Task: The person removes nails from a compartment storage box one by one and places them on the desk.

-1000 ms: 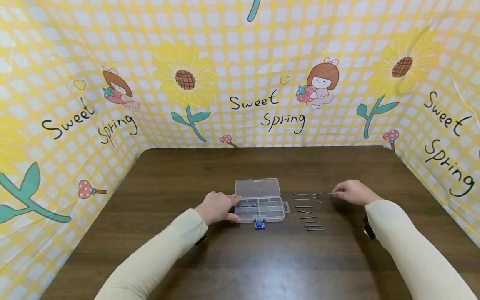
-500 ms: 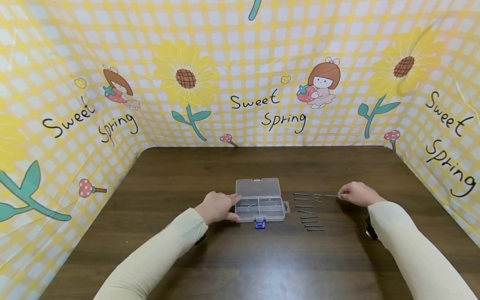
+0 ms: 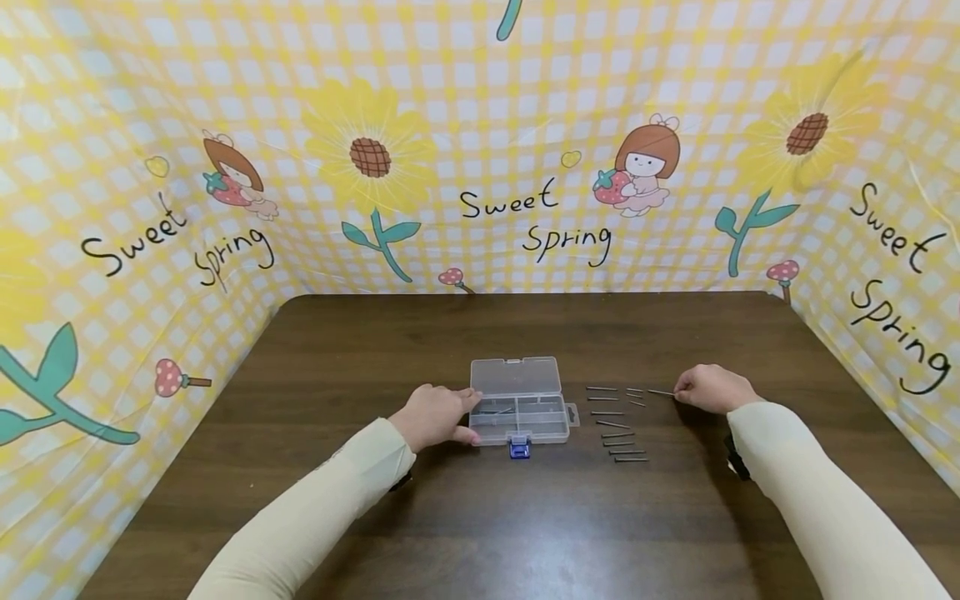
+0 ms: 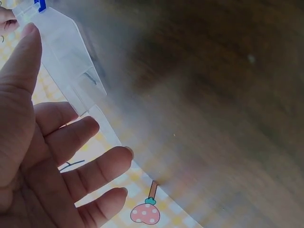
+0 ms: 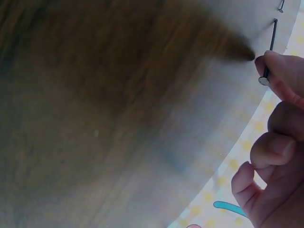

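Observation:
A clear plastic compartment box [image 3: 542,439] lies on the table with its lid [image 3: 517,377] tipped back and its blue latch [image 3: 520,447] hanging in front. A few nails [image 3: 497,411] lie in its back left compartment. My left hand [image 3: 429,415] rests at the box's left end, thumb at the front corner, index finger at the back by the lid. Its other fingers are loosely bent in the left wrist view. My right hand [image 3: 715,388] pinches a long nail [image 5: 272,38] near its flat head between thumb and index finger; the shaft points left in the head view, low over the table.
Several long nails [image 3: 607,412] lie in a column right of the box, beside its hanging tab [image 3: 573,415]. A few short nails [image 3: 635,397] lie between that column and my right hand. A yellow checked cloth [image 3: 510,275] walls the brown table [image 3: 480,329].
The right hand has drawn the pinched nail slightly right, away from the short nails, and a little toward me. The left hand and box have not moved.

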A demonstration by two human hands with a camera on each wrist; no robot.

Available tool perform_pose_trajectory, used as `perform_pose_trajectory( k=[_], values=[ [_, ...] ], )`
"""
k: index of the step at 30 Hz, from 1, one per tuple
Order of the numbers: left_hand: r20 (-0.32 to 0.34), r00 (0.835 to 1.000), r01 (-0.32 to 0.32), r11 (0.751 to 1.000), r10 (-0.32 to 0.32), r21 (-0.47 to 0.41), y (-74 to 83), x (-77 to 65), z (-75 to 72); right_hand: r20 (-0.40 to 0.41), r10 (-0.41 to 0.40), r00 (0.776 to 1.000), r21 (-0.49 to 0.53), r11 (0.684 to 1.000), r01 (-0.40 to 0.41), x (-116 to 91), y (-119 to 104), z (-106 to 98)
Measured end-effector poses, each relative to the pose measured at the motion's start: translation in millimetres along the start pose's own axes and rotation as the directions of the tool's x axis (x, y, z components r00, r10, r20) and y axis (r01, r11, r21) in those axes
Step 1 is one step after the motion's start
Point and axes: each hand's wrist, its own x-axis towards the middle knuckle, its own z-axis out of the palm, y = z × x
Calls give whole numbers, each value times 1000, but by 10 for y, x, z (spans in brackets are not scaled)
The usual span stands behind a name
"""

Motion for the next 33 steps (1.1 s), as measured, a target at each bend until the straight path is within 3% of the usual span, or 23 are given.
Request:
perform_pose_trajectory(
  k=[13,22,33],
  values=[
    [-2,1000,-2,1000,2,0,10,-9,7,2,42,999,-19,999,-42,25,-33,-29],
    [-32,999,-21,1000,21,-6,-13,-12,8,-23,7,1000,6,1000,-7,152,-125,-158],
    [-26,1000,-17,999,17,-34,-22,-5,36,20,-66,998,16,998,66,332,-381,-152]
  ],
)
